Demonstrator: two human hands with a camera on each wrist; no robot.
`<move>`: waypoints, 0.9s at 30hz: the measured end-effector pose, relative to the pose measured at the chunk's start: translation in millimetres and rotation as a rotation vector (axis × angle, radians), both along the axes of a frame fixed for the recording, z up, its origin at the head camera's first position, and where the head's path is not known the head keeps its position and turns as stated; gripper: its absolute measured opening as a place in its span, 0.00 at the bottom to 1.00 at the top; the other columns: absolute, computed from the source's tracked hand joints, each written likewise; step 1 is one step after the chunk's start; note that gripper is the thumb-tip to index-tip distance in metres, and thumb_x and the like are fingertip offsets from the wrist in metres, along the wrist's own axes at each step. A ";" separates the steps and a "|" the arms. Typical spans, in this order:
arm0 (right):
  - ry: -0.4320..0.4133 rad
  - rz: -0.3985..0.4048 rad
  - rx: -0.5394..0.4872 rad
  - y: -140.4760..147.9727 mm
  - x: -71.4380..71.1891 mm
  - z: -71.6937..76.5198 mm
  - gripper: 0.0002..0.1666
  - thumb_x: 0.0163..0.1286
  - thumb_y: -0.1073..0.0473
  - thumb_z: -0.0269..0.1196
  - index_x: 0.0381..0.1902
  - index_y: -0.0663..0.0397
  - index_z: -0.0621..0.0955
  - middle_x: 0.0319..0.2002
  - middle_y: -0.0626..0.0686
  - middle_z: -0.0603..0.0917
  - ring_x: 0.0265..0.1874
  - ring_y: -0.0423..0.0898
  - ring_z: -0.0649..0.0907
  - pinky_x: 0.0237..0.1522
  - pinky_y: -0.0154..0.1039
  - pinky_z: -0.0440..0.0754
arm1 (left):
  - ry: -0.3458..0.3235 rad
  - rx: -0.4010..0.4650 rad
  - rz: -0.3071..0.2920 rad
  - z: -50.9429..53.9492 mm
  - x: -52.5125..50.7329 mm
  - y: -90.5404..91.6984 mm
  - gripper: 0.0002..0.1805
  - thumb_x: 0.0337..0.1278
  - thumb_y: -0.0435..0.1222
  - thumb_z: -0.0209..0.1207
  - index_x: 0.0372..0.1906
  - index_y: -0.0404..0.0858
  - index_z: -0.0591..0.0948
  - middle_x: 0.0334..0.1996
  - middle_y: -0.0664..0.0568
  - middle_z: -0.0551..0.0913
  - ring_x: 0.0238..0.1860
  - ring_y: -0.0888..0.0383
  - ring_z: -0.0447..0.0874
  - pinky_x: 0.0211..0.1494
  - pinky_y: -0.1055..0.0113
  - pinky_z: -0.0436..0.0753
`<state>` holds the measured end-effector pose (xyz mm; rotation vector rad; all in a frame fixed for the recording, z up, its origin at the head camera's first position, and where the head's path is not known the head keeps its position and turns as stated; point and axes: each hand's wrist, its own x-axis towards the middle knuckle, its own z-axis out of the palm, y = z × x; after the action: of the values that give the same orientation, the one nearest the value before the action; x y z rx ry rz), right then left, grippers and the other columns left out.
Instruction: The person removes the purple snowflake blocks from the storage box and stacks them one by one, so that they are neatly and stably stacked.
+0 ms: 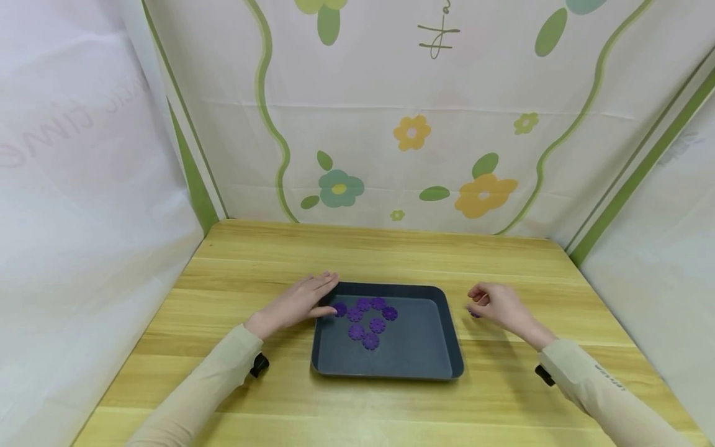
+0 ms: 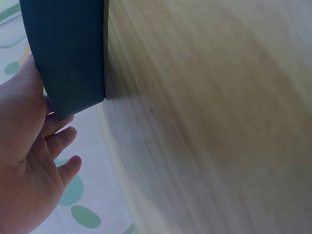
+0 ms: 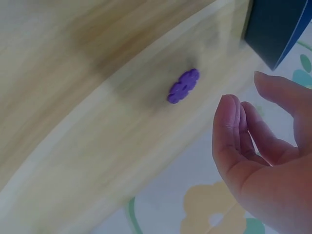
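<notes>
A dark grey tray (image 1: 413,347) stands on the table, with several purple flower-shaped pieces (image 1: 377,325) lying in its left half. My left hand (image 1: 298,302) rests at the tray's back left corner, thumb over the left rim. In the left wrist view that hand (image 2: 29,161) touches the tray's wall (image 2: 70,58). To the right of the tray, one more purple piece (image 3: 183,86) is on the wood. My right hand (image 1: 503,308) is over it with bent fingers; in the right wrist view the hand (image 3: 265,141) stands apart from the piece, nothing between thumb and fingertips.
The wooden table (image 1: 268,248) surrounds the tray. Behind it hangs a white cloth (image 1: 357,81) printed with flowers and leaves, and further white cloth (image 1: 84,186) closes off the left side.
</notes>
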<state>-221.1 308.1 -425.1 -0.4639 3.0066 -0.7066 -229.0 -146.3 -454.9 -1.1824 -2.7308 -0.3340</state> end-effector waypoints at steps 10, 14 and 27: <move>0.012 0.017 -0.018 -16.1 1.4 12.2 0.14 0.65 0.59 0.68 0.44 0.64 0.83 0.36 0.55 0.88 0.30 0.42 0.85 0.27 0.31 0.82 | -0.012 0.006 0.006 -0.7 -0.4 0.2 0.40 0.66 0.52 0.58 0.73 0.31 0.66 0.72 0.38 0.68 0.73 0.44 0.68 0.73 0.45 0.70; 0.011 0.028 -0.026 -23.1 2.5 15.2 0.14 0.65 0.60 0.68 0.45 0.64 0.83 0.38 0.57 0.88 0.31 0.43 0.85 0.26 0.30 0.82 | -0.023 0.006 0.006 -0.4 0.1 0.2 0.40 0.66 0.52 0.58 0.73 0.31 0.65 0.73 0.38 0.67 0.73 0.44 0.67 0.74 0.45 0.69; 0.089 0.110 -0.034 -48.0 2.3 16.8 0.12 0.61 0.60 0.71 0.41 0.60 0.85 0.36 0.53 0.88 0.30 0.41 0.85 0.30 0.30 0.81 | -0.033 0.011 0.005 -0.2 0.1 -0.8 0.40 0.66 0.52 0.58 0.73 0.32 0.65 0.73 0.38 0.67 0.74 0.44 0.66 0.74 0.45 0.69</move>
<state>-218.8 260.2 -408.3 -0.6736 3.0254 -0.7490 -228.9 -147.1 -455.2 -1.1768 -2.7558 -0.3709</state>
